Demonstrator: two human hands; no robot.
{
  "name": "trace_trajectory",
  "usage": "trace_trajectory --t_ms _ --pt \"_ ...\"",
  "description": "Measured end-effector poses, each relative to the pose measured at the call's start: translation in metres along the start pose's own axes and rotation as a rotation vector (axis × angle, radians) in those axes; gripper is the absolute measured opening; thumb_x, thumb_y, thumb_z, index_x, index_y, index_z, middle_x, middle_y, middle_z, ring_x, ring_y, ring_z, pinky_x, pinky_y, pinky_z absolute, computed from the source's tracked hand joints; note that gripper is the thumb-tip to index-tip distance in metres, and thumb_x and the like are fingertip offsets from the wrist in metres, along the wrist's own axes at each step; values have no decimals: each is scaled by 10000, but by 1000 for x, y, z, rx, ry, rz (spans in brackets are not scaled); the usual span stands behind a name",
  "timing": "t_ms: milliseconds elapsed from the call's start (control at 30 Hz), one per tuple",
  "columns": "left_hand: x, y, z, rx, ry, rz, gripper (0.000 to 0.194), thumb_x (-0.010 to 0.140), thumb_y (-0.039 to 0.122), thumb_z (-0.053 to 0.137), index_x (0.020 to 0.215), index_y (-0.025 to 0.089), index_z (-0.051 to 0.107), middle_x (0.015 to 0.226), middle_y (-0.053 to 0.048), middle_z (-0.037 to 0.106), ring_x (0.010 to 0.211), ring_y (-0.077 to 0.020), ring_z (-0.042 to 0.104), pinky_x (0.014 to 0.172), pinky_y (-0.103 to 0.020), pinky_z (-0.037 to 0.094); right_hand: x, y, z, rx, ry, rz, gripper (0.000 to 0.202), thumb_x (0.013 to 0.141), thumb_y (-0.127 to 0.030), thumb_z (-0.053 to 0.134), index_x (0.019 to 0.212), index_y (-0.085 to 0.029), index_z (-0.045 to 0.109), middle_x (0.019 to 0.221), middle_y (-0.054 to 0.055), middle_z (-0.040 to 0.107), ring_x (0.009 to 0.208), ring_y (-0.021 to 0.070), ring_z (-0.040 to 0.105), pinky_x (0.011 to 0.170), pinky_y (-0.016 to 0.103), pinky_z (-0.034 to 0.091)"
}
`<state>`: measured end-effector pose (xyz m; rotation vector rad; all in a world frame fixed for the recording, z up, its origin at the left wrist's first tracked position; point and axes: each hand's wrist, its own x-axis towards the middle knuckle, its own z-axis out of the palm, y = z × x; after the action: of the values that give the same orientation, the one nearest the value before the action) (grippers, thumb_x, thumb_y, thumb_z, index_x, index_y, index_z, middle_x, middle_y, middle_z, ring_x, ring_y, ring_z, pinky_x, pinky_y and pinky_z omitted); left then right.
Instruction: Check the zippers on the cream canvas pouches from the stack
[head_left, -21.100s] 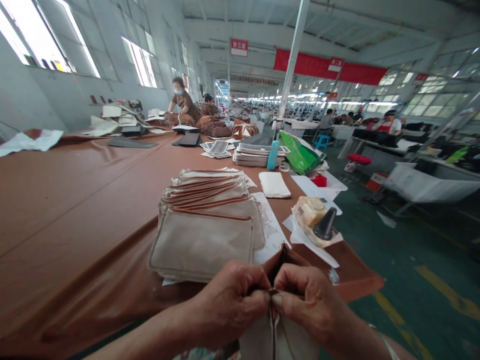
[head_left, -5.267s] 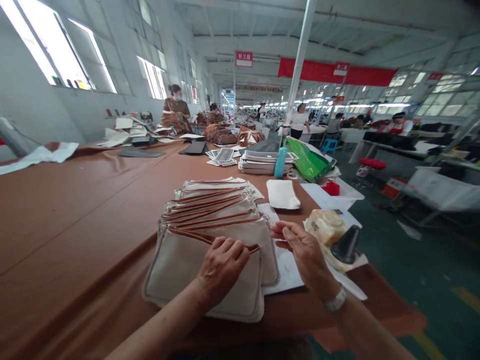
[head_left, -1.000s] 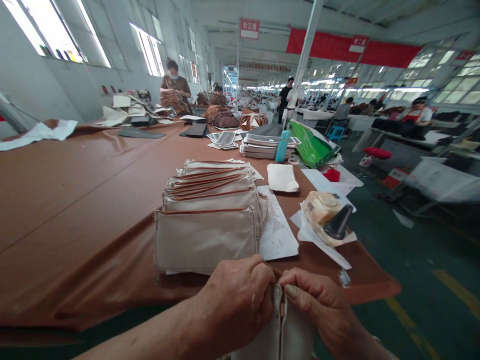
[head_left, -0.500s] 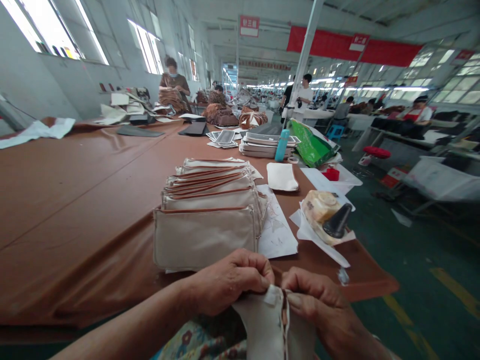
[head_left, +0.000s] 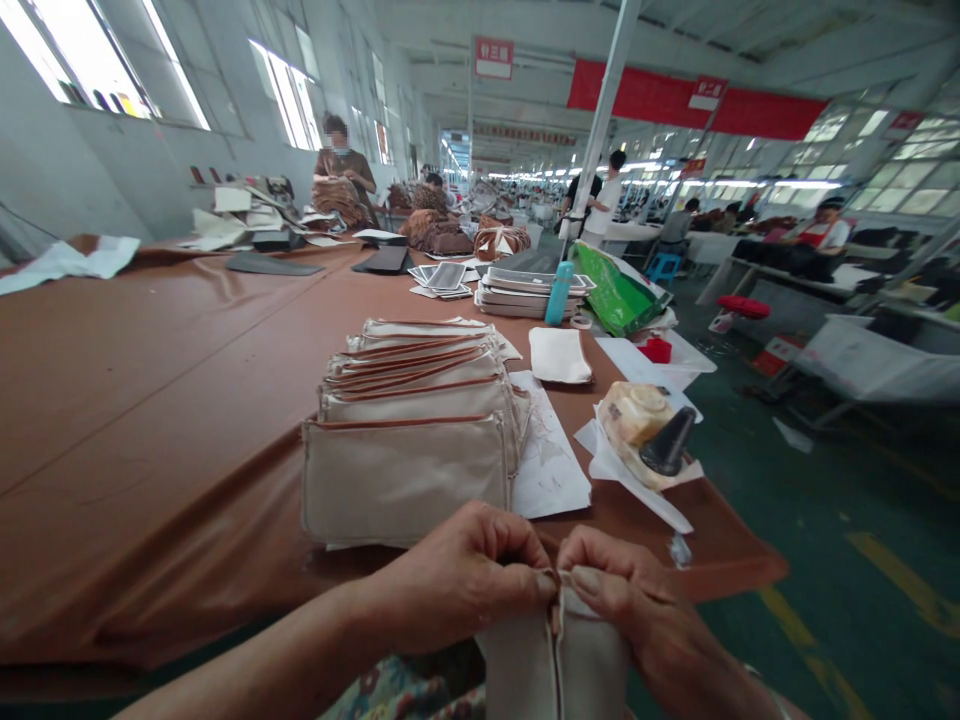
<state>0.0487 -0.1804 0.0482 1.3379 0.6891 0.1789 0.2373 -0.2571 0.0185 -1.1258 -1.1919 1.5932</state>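
Note:
Close to my body, a beige leather pouch piece (head_left: pixel 525 665) with a brown-lined slit down its middle hangs between my hands. My left hand (head_left: pixel 480 565) pinches the top edge on the left of the slit, thumb against fingers. Just across the slit, my right hand (head_left: pixel 626 590) grips the other edge, its thumb pressed on the beige leather. The fingertips of both hands almost meet at the top. Beyond them, on the table, leans a row of similar beige pouches (head_left: pixel 405 480) with brown-edged openings. The lower end of the held piece runs out of view.
Brown leather sheeting covers the table (head_left: pixel 187 400). To the right lie a marked white sheet (head_left: pixel 551 460), a black cone-shaped object (head_left: pixel 669 442) on a yellowish block, and a small white piece (head_left: pixel 560 356). A turquoise bottle (head_left: pixel 559 293) stands farther back by stacked panels. Other people work in the background.
My left thumb and fingers have shifted slightly right, onto the edge by the slit. Both slit edges now sit closer together at the top, and the view has turned slightly.

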Motion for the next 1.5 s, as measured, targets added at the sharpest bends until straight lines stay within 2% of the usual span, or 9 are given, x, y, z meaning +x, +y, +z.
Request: trace_trajectory --t_ms 167,433,600,733,867,1133,1200,1367,1500 --pt "-5 11 5 338 90 119 188 869 266 547 746 133 596 647 48 462 581 -73 362 487 -184 268 5 -13 -1 -286 17 -52 300 863 -403 643 764 -150 514 695 -22 468 632 107 366 543 231 292" --pt "-8 0 3 836 148 380 218 934 193 408 808 148 580 749 12 551 650 -92 438 605 -216 317 4 -15 0 -201 123 103 152 793 -266 651 757 -120 626 650 -8 552 589 102 405 526 233 288" --pt "-10 -1 -2 570 96 282 249 933 222 410 811 145 612 751 8 546 677 -106 453 622 -202 345 -1 -7 4 -169 164 26 126 810 -258 652 795 -134 656 685 -3 579 629 115 446 563 234 338" --pt "-4 -3 -4 258 79 179 572 990 491 294 725 112 630 684 -8 484 626 -116 380 594 -233 323 -4 7 4 -161 117 -154 128 869 -277 634 811 -164 658 754 11 596 689 136 497 628 252 397" --pt "3 -10 -3 3 -21 56 557 873 628 509 702 107 608 623 19 415 570 -96 276 518 -239 239 -8 10 3 -355 116 -371 107 915 -226 587 845 -184 656 745 13 579 675 139 535 624 255 422" --pt "4 -6 -5 136 -147 92 425 880 516 572 740 117 602 665 31 415 606 -91 311 531 -210 260 -9 9 1 -654 103 -668 169 893 -73 548 977 -183 646 742 33 600 688 146 556 617 250 425" --pt "1 -4 -5 287 -129 131 388 914 467 530 739 125 584 676 30 416 617 -92 324 541 -205 275 -12 10 -3 -644 68 -595 149 889 -102 573 994 -181 641 800 44 622 722 153 573 649 257 437" --pt "-6 3 -4 475 -103 199 305 946 364 462 743 143 514 670 39 393 606 -85 325 521 -188 274 -20 -9 -14 -387 -62 -127 359 916 -420 593 1171 -167 605 903 59 636 767 174 558 622 252 420" --pt "-7 8 -4 517 -107 274 320 968 370 421 732 158 461 676 41 360 609 -85 306 527 -194 269 -14 -27 -14 -330 -117 -36 512 1015 -492 333 853 -141 669 773 25 549 686 131 450 585 240 348"
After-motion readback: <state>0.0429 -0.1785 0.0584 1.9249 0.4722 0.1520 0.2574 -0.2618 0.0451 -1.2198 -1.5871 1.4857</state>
